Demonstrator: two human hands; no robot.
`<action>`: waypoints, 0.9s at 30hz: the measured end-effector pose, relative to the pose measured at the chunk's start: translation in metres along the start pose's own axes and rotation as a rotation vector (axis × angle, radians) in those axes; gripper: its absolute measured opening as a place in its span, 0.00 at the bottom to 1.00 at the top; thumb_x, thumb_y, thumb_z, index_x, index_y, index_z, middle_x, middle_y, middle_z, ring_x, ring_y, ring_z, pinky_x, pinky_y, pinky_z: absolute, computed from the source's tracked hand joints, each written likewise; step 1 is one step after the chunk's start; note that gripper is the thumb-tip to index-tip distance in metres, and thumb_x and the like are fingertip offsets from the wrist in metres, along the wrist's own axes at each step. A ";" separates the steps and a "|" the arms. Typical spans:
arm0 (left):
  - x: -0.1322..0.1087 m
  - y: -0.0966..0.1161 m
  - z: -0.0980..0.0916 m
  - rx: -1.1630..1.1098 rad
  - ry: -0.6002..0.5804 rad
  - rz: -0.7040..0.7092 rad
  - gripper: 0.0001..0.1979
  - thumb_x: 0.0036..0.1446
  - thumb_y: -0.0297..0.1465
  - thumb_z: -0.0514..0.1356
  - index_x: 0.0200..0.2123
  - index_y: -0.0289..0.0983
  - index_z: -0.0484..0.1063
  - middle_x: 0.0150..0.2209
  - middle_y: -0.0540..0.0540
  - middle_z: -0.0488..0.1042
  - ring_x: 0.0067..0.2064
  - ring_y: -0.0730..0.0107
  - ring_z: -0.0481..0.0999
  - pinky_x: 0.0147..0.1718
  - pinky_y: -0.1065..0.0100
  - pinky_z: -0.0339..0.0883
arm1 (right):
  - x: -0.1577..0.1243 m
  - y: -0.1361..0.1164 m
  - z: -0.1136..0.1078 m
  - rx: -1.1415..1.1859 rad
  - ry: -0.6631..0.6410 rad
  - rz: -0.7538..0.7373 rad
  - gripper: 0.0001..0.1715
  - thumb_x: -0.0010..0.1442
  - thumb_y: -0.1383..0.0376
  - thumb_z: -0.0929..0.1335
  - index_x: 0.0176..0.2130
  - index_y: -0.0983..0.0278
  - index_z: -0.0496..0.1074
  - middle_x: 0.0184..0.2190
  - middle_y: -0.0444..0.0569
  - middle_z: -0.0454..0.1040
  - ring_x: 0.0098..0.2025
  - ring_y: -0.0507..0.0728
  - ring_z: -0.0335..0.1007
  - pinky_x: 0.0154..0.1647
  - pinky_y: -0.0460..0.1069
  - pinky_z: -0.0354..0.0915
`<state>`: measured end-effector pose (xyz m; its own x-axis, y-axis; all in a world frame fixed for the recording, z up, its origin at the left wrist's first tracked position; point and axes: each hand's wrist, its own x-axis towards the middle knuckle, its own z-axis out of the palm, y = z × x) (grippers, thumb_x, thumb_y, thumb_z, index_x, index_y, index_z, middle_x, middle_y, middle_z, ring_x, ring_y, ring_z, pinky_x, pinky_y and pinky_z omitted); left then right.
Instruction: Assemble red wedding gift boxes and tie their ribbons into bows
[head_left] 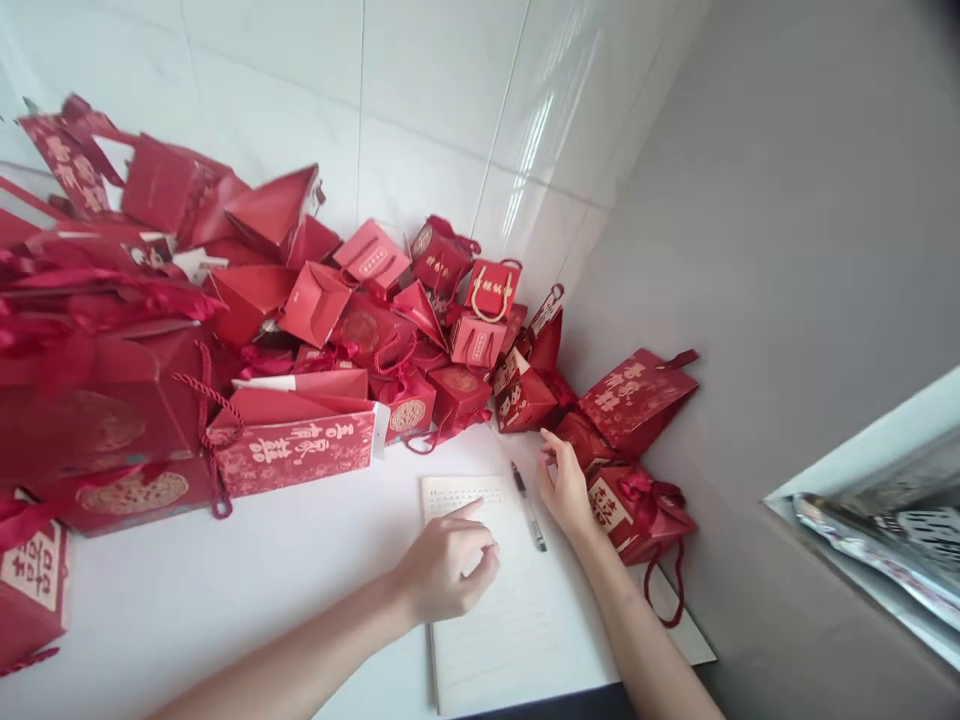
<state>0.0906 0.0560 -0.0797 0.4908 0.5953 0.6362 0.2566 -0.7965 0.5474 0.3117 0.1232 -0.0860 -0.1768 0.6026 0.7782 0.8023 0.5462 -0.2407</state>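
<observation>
An open notebook (495,640) lies on the table, with a few lines of handwriting at the top of its page. My left hand (454,565) is over the page, its index finger stretched toward the written lines and the other fingers curled, holding nothing. Right of the notebook is a pen (531,510) with a black end, lying at a slant. Beside the pen, my right hand (564,485) has its fingers loosely bent and apart, with nothing between them. Its fingertips are close to a small red gift box (525,400); I cannot tell whether they touch.
Red gift boxes with ribbons and cords are heaped along the tiled wall (435,110), including a long lettered box (300,450). A box with a cord handle (637,515) stands by my right forearm. A grey panel (780,250) rises at the right, near a shelf holding packages (892,550).
</observation>
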 end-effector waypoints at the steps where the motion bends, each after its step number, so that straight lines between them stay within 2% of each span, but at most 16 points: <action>1: 0.003 -0.005 -0.005 0.016 0.057 0.053 0.13 0.55 0.24 0.49 0.22 0.37 0.67 0.19 0.52 0.71 0.22 0.74 0.69 0.44 0.62 0.70 | 0.000 -0.005 -0.001 -0.033 0.058 -0.013 0.20 0.62 0.71 0.58 0.54 0.63 0.60 0.36 0.51 0.68 0.36 0.56 0.69 0.36 0.52 0.70; 4: 0.009 -0.016 -0.019 0.107 0.186 0.130 0.13 0.55 0.24 0.49 0.19 0.38 0.62 0.19 0.50 0.69 0.25 0.71 0.69 0.30 0.68 0.68 | 0.013 -0.016 -0.008 -0.098 0.128 -0.080 0.15 0.62 0.70 0.60 0.49 0.63 0.64 0.37 0.53 0.69 0.40 0.58 0.69 0.40 0.54 0.68; 7: 0.012 -0.023 -0.026 0.172 0.240 0.123 0.15 0.55 0.24 0.49 0.17 0.38 0.55 0.16 0.52 0.63 0.23 0.73 0.65 0.23 0.71 0.61 | 0.048 -0.016 -0.032 -0.233 0.212 -0.087 0.11 0.61 0.70 0.62 0.43 0.63 0.69 0.41 0.56 0.70 0.45 0.62 0.67 0.48 0.61 0.62; 10: 0.012 -0.026 -0.026 0.182 0.227 0.116 0.15 0.54 0.24 0.49 0.17 0.39 0.51 0.15 0.52 0.61 0.22 0.73 0.64 0.22 0.72 0.58 | 0.089 -0.007 -0.067 -0.716 0.375 0.196 0.16 0.59 0.70 0.61 0.48 0.71 0.67 0.47 0.67 0.68 0.49 0.69 0.65 0.50 0.66 0.56; 12: 0.012 -0.027 -0.024 0.174 0.207 0.103 0.15 0.54 0.24 0.49 0.17 0.39 0.50 0.15 0.52 0.61 0.22 0.73 0.64 0.22 0.72 0.57 | 0.110 0.000 -0.088 -0.868 0.281 0.346 0.22 0.59 0.69 0.62 0.52 0.78 0.64 0.45 0.72 0.68 0.45 0.71 0.66 0.45 0.65 0.58; 15: 0.011 -0.028 -0.022 0.138 0.177 0.070 0.14 0.53 0.25 0.49 0.17 0.39 0.51 0.15 0.52 0.62 0.23 0.72 0.65 0.23 0.71 0.57 | 0.126 0.003 -0.109 -0.922 0.109 0.477 0.25 0.60 0.67 0.62 0.53 0.81 0.62 0.42 0.75 0.69 0.44 0.73 0.67 0.39 0.61 0.60; 17: 0.011 -0.028 -0.021 0.121 0.170 0.048 0.14 0.53 0.26 0.49 0.17 0.39 0.53 0.15 0.51 0.63 0.23 0.71 0.66 0.24 0.71 0.58 | 0.131 0.000 -0.115 -0.876 0.018 0.549 0.24 0.59 0.67 0.63 0.52 0.81 0.62 0.38 0.74 0.71 0.42 0.72 0.68 0.36 0.58 0.61; 19: 0.010 -0.029 -0.021 0.117 0.180 0.020 0.14 0.53 0.27 0.50 0.16 0.38 0.55 0.16 0.51 0.64 0.24 0.71 0.67 0.25 0.70 0.60 | 0.135 -0.009 -0.116 -0.811 -0.061 0.567 0.24 0.58 0.70 0.63 0.53 0.78 0.62 0.35 0.68 0.73 0.39 0.68 0.70 0.34 0.55 0.61; 21: 0.011 -0.030 -0.022 0.111 0.208 -0.024 0.15 0.55 0.27 0.49 0.17 0.38 0.58 0.18 0.50 0.66 0.26 0.70 0.69 0.27 0.70 0.63 | 0.137 -0.024 -0.114 -0.768 -0.073 0.477 0.26 0.58 0.73 0.61 0.56 0.72 0.61 0.35 0.61 0.75 0.39 0.65 0.71 0.35 0.53 0.62; 23: 0.011 -0.031 -0.024 0.101 0.249 -0.078 0.14 0.59 0.28 0.48 0.21 0.38 0.63 0.22 0.48 0.69 0.28 0.70 0.71 0.29 0.69 0.65 | 0.137 -0.043 -0.107 -0.696 0.023 0.285 0.25 0.59 0.73 0.60 0.55 0.68 0.61 0.39 0.59 0.75 0.41 0.64 0.70 0.40 0.55 0.62; 25: 0.012 -0.033 -0.027 0.074 0.348 -0.089 0.10 0.60 0.29 0.47 0.33 0.37 0.67 0.31 0.45 0.72 0.34 0.68 0.73 0.33 0.67 0.68 | 0.134 -0.064 -0.096 -0.545 0.158 0.040 0.20 0.60 0.71 0.59 0.52 0.66 0.63 0.40 0.58 0.74 0.42 0.64 0.69 0.43 0.57 0.63; 26: 0.012 -0.034 -0.028 0.061 0.414 -0.064 0.09 0.60 0.30 0.48 0.41 0.37 0.66 0.37 0.42 0.72 0.38 0.66 0.74 0.35 0.65 0.69 | 0.131 -0.073 -0.088 -0.442 0.191 -0.065 0.18 0.60 0.69 0.60 0.50 0.65 0.64 0.40 0.58 0.74 0.42 0.64 0.69 0.44 0.58 0.64; 27: 0.013 -0.035 -0.029 0.053 0.486 -0.025 0.13 0.60 0.32 0.50 0.48 0.36 0.62 0.44 0.39 0.70 0.43 0.63 0.73 0.37 0.63 0.69 | 0.127 -0.081 -0.078 -0.334 0.193 -0.135 0.17 0.60 0.68 0.60 0.50 0.64 0.64 0.41 0.57 0.74 0.42 0.63 0.69 0.44 0.58 0.65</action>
<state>0.0634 0.0948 -0.0750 0.0419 0.5850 0.8100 0.3115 -0.7779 0.5457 0.2691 0.1098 0.0774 -0.2079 0.4007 0.8923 0.9262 0.3741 0.0478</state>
